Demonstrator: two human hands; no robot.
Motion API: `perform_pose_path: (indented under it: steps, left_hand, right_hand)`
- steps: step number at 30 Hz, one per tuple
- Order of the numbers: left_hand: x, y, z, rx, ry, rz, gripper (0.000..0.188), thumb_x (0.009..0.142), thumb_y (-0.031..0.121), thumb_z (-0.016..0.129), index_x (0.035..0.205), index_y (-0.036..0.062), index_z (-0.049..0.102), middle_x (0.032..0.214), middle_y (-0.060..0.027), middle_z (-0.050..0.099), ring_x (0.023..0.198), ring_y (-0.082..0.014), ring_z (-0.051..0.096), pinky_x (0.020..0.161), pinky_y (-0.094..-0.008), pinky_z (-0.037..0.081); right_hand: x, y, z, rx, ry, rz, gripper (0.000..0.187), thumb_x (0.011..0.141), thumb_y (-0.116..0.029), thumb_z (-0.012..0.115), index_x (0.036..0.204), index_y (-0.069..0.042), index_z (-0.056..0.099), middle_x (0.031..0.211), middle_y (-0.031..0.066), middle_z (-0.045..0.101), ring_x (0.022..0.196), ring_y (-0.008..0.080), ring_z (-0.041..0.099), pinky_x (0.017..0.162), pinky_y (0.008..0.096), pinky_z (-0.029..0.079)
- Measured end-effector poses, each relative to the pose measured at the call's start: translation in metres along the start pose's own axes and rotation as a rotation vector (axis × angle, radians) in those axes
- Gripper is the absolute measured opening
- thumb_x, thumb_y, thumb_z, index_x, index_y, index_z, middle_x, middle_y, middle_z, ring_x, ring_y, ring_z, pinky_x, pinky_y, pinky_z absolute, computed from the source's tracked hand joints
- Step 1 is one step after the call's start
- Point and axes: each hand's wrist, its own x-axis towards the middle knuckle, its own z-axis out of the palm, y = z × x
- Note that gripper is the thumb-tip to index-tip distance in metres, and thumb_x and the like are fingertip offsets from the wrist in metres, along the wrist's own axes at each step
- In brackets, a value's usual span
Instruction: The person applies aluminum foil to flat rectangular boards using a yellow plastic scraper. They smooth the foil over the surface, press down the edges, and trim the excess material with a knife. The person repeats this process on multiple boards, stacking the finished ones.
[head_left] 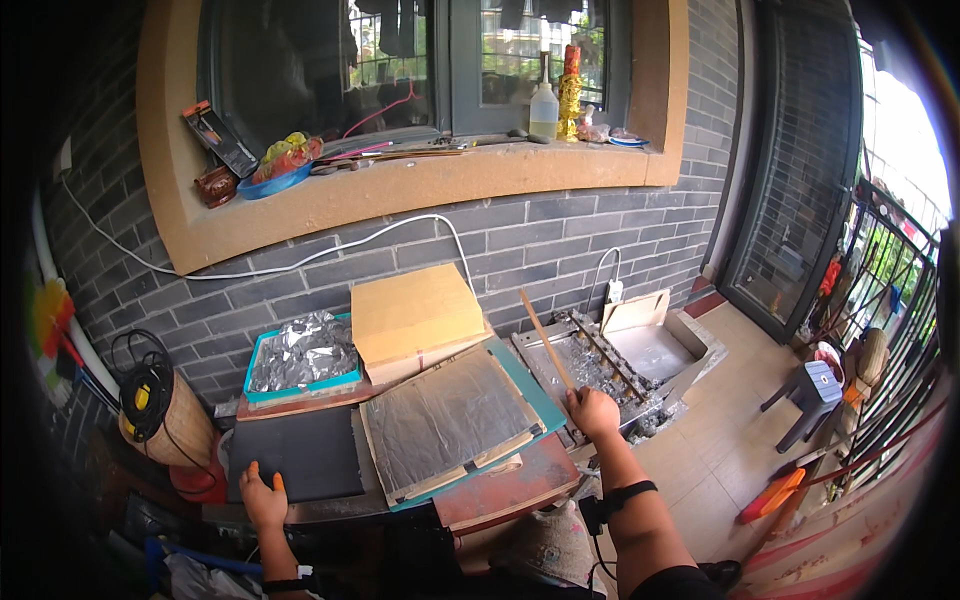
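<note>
My right hand [595,413] is closed around the lower end of a thin wooden stick [546,340]. The stick slants up and to the left over a grey metal tray [580,362] with a dark bar across it. At the near edge of a flat black sheet [300,452] lies my left hand [263,497], fingers apart, with something orange on one finger. Between my hands a framed board [455,420] covered in wrinkled grey film rests tilted on a teal board [540,385].
Behind stand a teal tray of crumpled silver foil [305,352] and a tan box [415,315]. A reddish board [515,485] sticks out in front. Left is a wicker basket [170,420] with black cable; right, a grey stool [810,392]. Bottles [544,108] stand on the sill.
</note>
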Motion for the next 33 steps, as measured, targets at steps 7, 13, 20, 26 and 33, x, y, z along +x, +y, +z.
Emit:
perform_pose_path:
  steps: [7,13,20,26,33]
  left_hand:
    - [-0.003,0.005,-0.004,0.003,-0.016,-0.022,0.049,0.084,0.015,0.066,0.127,-0.0036,0.051,0.124,-0.0202,0.054,0.118,-0.0373,0.048,0.102,-0.0416,0.041]
    - [-0.003,0.006,-0.004,0.013,-0.019,-0.035,0.05,0.084,0.015,0.065,0.128,-0.0036,0.051,0.124,-0.0202,0.054,0.119,-0.037,0.048,0.102,-0.0418,0.041]
    - [-0.003,0.001,-0.001,0.004,-0.014,-0.022,0.049,0.084,0.015,0.066,0.127,-0.0036,0.051,0.124,-0.0203,0.054,0.12,-0.0367,0.048,0.103,-0.0412,0.04]
    - [-0.002,-0.001,0.0,-0.011,-0.008,0.003,0.049,0.083,0.014,0.066,0.126,-0.0046,0.051,0.123,-0.0205,0.055,0.119,-0.0366,0.049,0.103,-0.0407,0.04]
    - [-0.001,0.001,-0.001,-0.012,-0.023,-0.005,0.05,0.083,0.014,0.066,0.127,-0.0045,0.051,0.124,-0.0205,0.055,0.119,-0.0366,0.049,0.103,-0.0408,0.04]
  right_hand:
    - [-0.001,0.001,0.002,0.003,0.014,-0.002,0.046,0.093,-0.046,0.048,0.09,-0.005,0.068,0.086,0.0196,0.069,0.085,0.0363,0.067,0.078,0.0457,0.053]
    - [-0.002,0.0,0.001,0.018,0.021,-0.01,0.045,0.093,-0.045,0.048,0.09,-0.006,0.069,0.086,0.0195,0.069,0.084,0.036,0.067,0.077,0.0455,0.053]
    - [-0.002,0.001,0.003,0.004,0.036,-0.012,0.044,0.092,-0.046,0.049,0.091,-0.006,0.068,0.085,0.0193,0.069,0.083,0.0357,0.067,0.076,0.0456,0.053]
    - [-0.002,0.001,0.003,-0.004,0.04,-0.005,0.044,0.092,-0.046,0.049,0.09,-0.006,0.068,0.085,0.0194,0.069,0.084,0.0361,0.067,0.076,0.0456,0.053]
    - [-0.003,-0.001,0.001,-0.006,0.035,0.006,0.044,0.092,-0.046,0.05,0.089,-0.006,0.068,0.086,0.0198,0.069,0.084,0.0362,0.067,0.077,0.0456,0.053]
